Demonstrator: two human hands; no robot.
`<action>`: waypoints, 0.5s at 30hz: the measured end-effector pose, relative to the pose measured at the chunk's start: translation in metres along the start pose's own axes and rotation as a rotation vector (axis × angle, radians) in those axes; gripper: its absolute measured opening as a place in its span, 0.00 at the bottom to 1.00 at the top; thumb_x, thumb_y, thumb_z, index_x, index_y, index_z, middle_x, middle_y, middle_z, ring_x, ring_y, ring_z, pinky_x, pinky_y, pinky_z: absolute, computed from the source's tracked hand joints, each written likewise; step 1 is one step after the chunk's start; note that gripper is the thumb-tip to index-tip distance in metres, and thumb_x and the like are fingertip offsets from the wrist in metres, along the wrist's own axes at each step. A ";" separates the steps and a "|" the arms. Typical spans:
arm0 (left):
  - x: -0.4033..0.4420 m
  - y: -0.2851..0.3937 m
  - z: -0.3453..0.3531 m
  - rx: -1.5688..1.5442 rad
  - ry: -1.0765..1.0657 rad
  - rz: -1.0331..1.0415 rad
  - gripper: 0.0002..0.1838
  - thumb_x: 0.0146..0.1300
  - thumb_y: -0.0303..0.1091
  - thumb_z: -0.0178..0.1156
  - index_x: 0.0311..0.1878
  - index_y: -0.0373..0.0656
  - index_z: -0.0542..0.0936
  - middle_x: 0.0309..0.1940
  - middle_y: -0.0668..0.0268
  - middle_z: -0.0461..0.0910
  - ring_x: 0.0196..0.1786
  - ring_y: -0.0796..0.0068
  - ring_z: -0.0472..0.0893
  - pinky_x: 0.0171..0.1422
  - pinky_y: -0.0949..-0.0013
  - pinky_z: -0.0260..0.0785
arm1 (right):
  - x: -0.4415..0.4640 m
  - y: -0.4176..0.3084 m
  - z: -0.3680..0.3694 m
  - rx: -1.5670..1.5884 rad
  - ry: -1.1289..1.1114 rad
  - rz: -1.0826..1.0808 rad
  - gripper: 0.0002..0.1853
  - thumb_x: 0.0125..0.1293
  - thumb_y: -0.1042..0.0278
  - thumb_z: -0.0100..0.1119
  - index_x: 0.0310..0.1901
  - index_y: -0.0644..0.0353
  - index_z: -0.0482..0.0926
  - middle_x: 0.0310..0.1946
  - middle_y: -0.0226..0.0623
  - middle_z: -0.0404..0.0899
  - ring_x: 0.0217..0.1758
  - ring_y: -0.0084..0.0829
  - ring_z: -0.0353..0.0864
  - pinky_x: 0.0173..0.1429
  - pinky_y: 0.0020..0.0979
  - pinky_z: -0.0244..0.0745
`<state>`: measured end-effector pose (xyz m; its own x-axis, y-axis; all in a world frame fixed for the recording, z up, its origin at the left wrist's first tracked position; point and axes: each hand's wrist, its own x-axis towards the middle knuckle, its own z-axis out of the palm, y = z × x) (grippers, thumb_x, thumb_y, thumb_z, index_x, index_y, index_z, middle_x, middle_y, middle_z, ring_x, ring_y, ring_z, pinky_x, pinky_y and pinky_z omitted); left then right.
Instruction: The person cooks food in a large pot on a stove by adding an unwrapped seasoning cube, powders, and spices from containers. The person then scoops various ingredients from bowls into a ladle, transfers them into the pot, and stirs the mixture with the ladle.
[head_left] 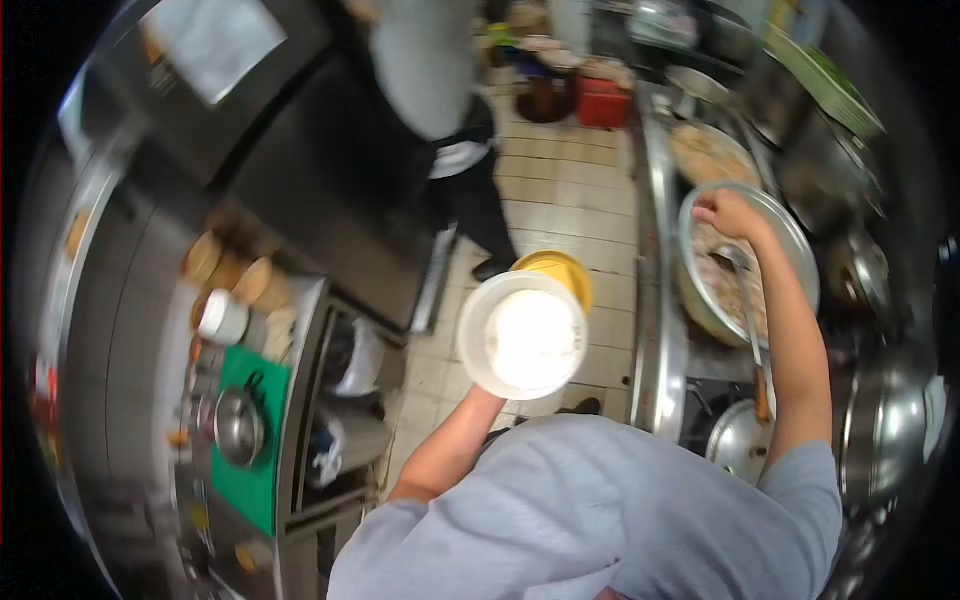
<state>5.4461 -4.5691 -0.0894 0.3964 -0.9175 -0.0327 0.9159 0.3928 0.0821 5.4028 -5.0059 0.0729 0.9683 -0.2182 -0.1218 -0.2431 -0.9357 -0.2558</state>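
My left hand [487, 400], mostly hidden, holds up a white plastic tub [475, 340] from below and behind. White contents [535, 338] glare brightly inside it, too washed out to identify. Over a large metal pot [808, 262] at the right, my right hand [730, 214] is closed, fingertips together and pointing down. Whatever it may pinch is too small to make out. Pale pieces of food [705, 240] lie in the pot. A ladle [742, 290] with a wooden handle rests in it, passing under my right forearm.
A round yellow object [560, 268] shows behind the tub. Ahead on the left stands another person [430, 80]. A second pan of food [712, 158] sits beyond the pot, a lid [740, 440] nearer me. A metal bowl [240, 425] rests on a green board [250, 495] at left.
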 end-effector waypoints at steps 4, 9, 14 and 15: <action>-0.075 0.016 0.053 0.320 -0.135 0.159 0.32 0.67 0.57 0.47 0.67 0.47 0.64 0.60 0.47 0.70 0.62 0.45 0.71 0.58 0.46 0.73 | 0.019 -0.186 0.087 0.673 -0.330 -0.206 0.26 0.69 0.40 0.46 0.44 0.58 0.79 0.37 0.34 0.81 0.41 0.27 0.79 0.42 0.35 0.78; -0.192 0.056 0.011 0.567 0.017 0.411 0.33 0.66 0.57 0.47 0.68 0.47 0.63 0.61 0.47 0.69 0.61 0.43 0.71 0.56 0.46 0.74 | 0.021 -0.359 0.194 1.751 -0.939 -0.090 0.13 0.68 0.54 0.52 0.39 0.54 0.78 0.41 0.37 0.83 0.44 0.36 0.83 0.50 0.45 0.78; -0.315 0.079 -0.052 1.121 0.316 0.725 0.34 0.65 0.58 0.48 0.69 0.47 0.62 0.62 0.47 0.68 0.61 0.42 0.71 0.55 0.45 0.74 | 0.010 -0.498 0.272 1.507 -1.202 -0.120 0.21 0.71 0.60 0.50 0.57 0.68 0.70 0.55 0.42 0.76 0.56 0.36 0.77 0.64 0.39 0.69; -0.340 0.081 -0.063 1.259 0.401 0.774 0.35 0.65 0.58 0.48 0.69 0.47 0.62 0.62 0.47 0.68 0.61 0.41 0.71 0.55 0.45 0.75 | 0.008 -0.522 0.277 1.512 -1.215 -0.134 0.20 0.71 0.60 0.50 0.57 0.66 0.70 0.54 0.41 0.77 0.57 0.34 0.76 0.64 0.37 0.70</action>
<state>5.3896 -4.2212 -0.1347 0.9162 -0.3613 0.1731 -0.0813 0.2556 0.9634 5.5214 -4.4427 -0.0600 0.5930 0.7212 -0.3581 -0.6665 0.1901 -0.7209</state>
